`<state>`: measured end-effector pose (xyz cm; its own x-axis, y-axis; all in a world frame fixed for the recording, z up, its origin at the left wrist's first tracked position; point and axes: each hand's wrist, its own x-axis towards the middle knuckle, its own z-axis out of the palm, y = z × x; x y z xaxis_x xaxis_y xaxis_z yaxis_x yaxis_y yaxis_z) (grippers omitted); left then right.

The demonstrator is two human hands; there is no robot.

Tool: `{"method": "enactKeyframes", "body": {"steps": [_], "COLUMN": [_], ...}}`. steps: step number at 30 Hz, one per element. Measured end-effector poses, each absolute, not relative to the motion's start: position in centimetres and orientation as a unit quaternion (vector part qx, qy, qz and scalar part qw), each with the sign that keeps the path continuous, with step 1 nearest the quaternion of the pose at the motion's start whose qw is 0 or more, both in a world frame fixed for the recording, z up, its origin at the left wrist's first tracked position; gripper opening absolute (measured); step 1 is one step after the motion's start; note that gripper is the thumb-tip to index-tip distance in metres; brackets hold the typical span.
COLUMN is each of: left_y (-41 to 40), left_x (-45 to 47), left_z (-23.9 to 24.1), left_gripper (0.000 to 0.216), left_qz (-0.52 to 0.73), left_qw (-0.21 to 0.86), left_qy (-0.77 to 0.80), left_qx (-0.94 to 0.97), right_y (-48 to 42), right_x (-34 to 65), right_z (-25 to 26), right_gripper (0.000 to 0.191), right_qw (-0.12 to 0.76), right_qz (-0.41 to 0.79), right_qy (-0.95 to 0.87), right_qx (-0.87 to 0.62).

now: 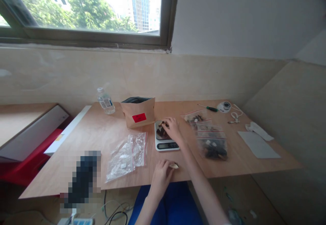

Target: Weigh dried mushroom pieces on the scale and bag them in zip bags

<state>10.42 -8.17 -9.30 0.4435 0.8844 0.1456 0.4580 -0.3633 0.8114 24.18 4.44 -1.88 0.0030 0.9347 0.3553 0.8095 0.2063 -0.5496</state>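
A small white digital kitchen scale (pixel 166 145) sits mid-table with dark dried pieces on its plate. My right hand (pixel 173 128) rests over the plate, fingers closed on a dark piece. My left hand (pixel 160 175) lies near the table's front edge, pinching a small pale packet (pixel 174 165). Behind the scale stands an open brown paper pouch (pixel 139 112) with a red label. Several filled zip bags (pixel 211 142) with dark contents lie to the right. Empty clear zip bags (pixel 127 155) lie to the left.
A water bottle (pixel 105 101) stands at the back left. A green screwdriver (pixel 207 108), a tape roll (pixel 224 107), a white cable (pixel 235 116) and grey paper (pixel 258 143) lie at the right. A blurred dark object (pixel 83 179) sits front left. Wooden table edge (pixel 229 174) runs in front.
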Motion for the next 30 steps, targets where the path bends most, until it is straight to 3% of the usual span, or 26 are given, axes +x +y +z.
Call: {"method": "enactKeyframes", "body": {"steps": [4, 6, 14, 19, 23, 30], "left_y": [-8.0, -7.9, -8.4, -7.1, -4.7, -3.1], "left_x": [13.2, 15.2, 15.5, 8.4, 4.6, 3.3], "left_z": [-9.4, -9.4, -7.2, -6.2, -7.6, -8.5], "left_gripper": [0.022, 0.023, 0.029, 0.025, 0.032, 0.02], "left_qz": [0.296, 0.297, 0.368, 0.459, 0.409, 0.361], "left_qw": [0.37, 0.388, 0.412, 0.237, 0.142, 0.216], "left_qy": [0.433, 0.445, 0.448, 0.585, 0.633, 0.633], "left_qx": [0.767, 0.75, 0.703, 0.626, 0.641, 0.65], "right_y": [-1.6, -4.7, -11.3, -12.9, -13.3, -12.4], "right_x": [25.8, 26.4, 28.4, 28.2, 25.9, 19.6], "right_z": [-2.4, -3.2, -8.0, -9.8, -9.9, -7.2], "right_gripper": [0.022, 0.023, 0.024, 0.021, 0.023, 0.029], "right_qw": [0.477, 0.499, 0.501, 0.505, 0.501, 0.476], "right_qz": [0.1, 0.125, 0.082, 0.092, 0.111, 0.256], "right_qy": [-0.637, -0.615, -0.536, -0.55, -0.573, -0.619], "right_qx": [-0.597, -0.598, -0.674, -0.659, -0.639, -0.57]}}
